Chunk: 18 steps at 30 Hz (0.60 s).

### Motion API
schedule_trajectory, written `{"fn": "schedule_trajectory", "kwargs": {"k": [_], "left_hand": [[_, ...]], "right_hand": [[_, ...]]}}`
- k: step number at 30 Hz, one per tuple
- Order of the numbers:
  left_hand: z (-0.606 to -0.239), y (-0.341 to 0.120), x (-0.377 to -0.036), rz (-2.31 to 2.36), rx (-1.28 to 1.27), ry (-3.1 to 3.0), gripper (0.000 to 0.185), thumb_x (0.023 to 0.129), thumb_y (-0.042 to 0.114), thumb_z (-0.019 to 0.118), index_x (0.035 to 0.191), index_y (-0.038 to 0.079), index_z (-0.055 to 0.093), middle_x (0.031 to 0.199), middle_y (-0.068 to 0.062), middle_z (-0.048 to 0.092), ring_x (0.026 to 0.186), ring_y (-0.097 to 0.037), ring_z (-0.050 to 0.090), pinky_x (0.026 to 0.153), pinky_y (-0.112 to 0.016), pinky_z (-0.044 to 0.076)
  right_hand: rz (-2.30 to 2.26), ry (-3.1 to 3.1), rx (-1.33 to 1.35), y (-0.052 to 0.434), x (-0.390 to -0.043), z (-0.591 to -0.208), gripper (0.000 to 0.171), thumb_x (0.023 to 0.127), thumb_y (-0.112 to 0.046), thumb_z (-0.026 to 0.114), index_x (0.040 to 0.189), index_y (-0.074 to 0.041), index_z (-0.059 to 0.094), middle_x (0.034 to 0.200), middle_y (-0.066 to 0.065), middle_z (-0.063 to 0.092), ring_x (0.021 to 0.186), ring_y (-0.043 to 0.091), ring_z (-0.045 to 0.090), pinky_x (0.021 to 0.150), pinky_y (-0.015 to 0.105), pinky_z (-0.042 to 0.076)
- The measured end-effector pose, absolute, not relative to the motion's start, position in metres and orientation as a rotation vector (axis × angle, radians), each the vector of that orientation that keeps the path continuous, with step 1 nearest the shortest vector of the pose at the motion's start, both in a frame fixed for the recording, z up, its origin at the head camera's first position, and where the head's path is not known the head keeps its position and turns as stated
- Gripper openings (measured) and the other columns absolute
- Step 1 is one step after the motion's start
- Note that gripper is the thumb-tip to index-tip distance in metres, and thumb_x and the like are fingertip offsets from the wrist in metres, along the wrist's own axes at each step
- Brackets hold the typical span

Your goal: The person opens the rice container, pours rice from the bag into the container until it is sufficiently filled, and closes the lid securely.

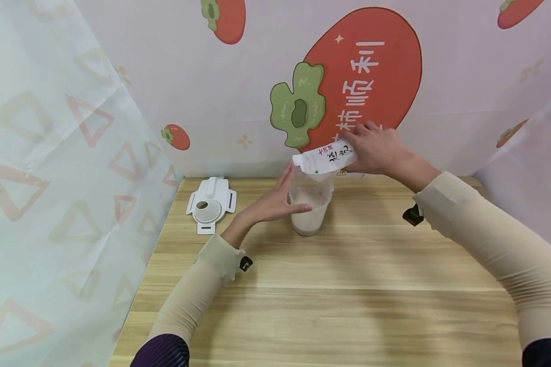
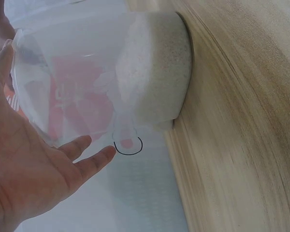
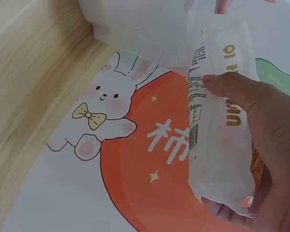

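A clear plastic tub (image 1: 319,206) stands upright near the back edge of the table, with white, rice-like grain (image 2: 157,67) in its lower part. Above it, my right hand (image 1: 377,148) grips a white printed rice bag (image 1: 327,160), thumb across its face in the right wrist view. The bag is tipped over the tub, its narrow end pointing left. My left hand (image 1: 275,201) is spread at the tub's left side, fingers extended near the rim and thumb reaching across the front. Whether grain is flowing from the bag, I cannot tell.
To the left on the wooden table (image 1: 330,311) lies a white lid (image 1: 207,206) with a round spout and slotted side flaps. A printed cloth wall (image 1: 229,102) rises right behind the tub, and another closes off the left side.
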<state>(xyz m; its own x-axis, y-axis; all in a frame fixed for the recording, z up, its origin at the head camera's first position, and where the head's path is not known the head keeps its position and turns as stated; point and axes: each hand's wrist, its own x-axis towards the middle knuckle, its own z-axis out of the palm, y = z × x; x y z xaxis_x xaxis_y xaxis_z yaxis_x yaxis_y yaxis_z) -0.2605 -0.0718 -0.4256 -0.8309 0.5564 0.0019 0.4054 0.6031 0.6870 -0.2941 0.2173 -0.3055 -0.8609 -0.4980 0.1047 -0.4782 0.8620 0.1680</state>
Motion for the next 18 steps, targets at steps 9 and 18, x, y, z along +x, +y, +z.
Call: {"fn": "schedule_trajectory", "kwargs": {"k": [9,18], "left_hand": [[-0.424,-0.072,-0.261,1.039,0.804,2.627,0.122,0.092,0.064,0.072,0.169,0.029,-0.016,0.178,0.001,-0.018,0.162,-0.031,0.017,0.121,-0.056,0.038],[-0.425,-0.072,-0.26,1.043,0.798,2.623,0.122,0.091,0.065,0.072,0.169,0.03,-0.015,0.178,0.001,-0.017,0.163,-0.032,0.016,0.12,-0.059,0.039]], "right_hand": [[-0.097,-2.983,0.729,0.221,-0.297,-0.311,0.086,0.082,-0.053,0.084,0.152,-0.014,0.053,0.142,0.025,0.059,0.118,0.044,0.058,0.085,0.06,0.058],[0.07,-3.033,0.724,0.228,-0.302,-0.321,0.092,0.083,-0.055,0.084,0.157,-0.015,0.049,0.15,0.024,0.055,0.124,0.045,0.057,0.091,0.061,0.055]]}}
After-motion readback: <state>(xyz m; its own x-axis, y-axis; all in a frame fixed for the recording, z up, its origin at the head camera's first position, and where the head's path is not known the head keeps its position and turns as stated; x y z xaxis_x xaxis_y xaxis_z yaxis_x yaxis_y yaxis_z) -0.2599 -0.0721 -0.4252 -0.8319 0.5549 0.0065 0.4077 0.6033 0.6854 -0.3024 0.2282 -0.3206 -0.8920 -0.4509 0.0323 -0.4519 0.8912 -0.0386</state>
